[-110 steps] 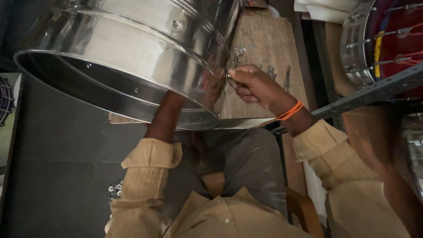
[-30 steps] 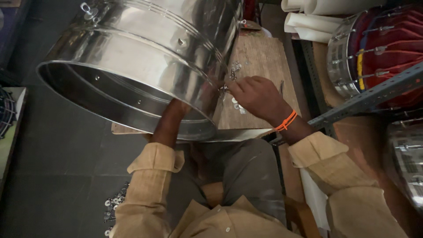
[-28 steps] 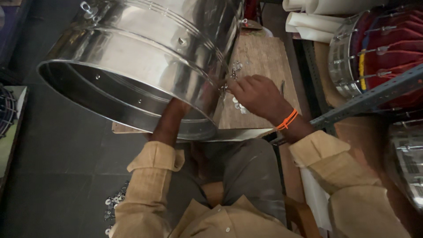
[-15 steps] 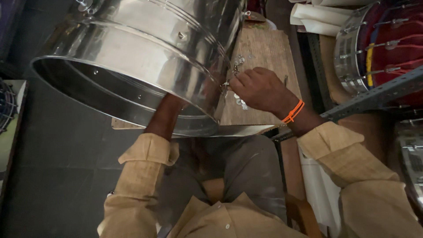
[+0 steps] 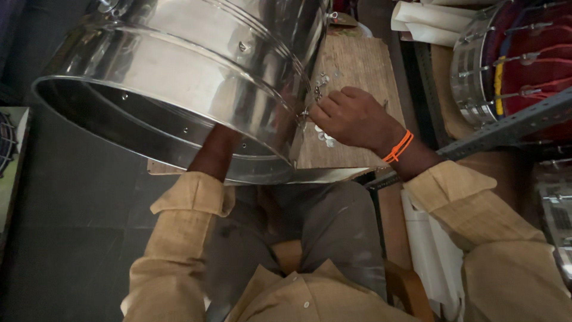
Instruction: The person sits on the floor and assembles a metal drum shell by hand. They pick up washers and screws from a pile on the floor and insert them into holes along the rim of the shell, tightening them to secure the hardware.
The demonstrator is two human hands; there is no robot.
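Observation:
A large shiny steel drum shell [image 5: 179,77] lies tilted across my lap and a wooden board, its open rim toward me. My left forearm [image 5: 214,149] reaches into the shell, and the hand itself is hidden inside. My right hand [image 5: 351,116], with an orange thread around the wrist, is pressed against the outside of the shell wall. Its fingertips are pinched on a small metal fitting [image 5: 305,112] at the wall. Several small silver fasteners [image 5: 325,137] lie on the board just under this hand.
The wooden board [image 5: 357,59] runs away from me under the shell. A red drum with a metal rim [image 5: 518,53] and white paper rolls [image 5: 429,18] stand at the upper right. A grey slotted metal bar [image 5: 506,125] crosses the right side. Dark floor lies left.
My right hand has stayed at the shell wall, shifting slightly and keeping its fingers pinched. The shell's open rim has rocked a little. My left arm remains inside.

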